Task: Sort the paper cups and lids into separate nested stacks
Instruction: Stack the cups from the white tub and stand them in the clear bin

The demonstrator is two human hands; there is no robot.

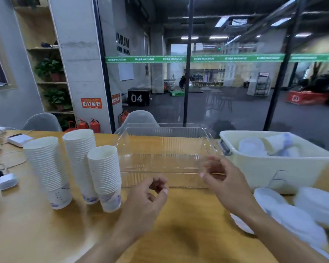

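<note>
While three nested cup stacks (74,168) stand left on the tabletop (188,215) and lid piles (302,211) lie right, some pieces remain in the cream bin (270,171). Left hand (150,194) and right hand (222,175) loosely curled, empty. Judged: mostly done.

Both my bare forearms reach fwd, palms turned inward. My left hand (146,198) has fingers loosely curled, thumb near index tip, holding nothing. My right hand (223,177) is blurred, fingers half-curled, holding nothing
</note>
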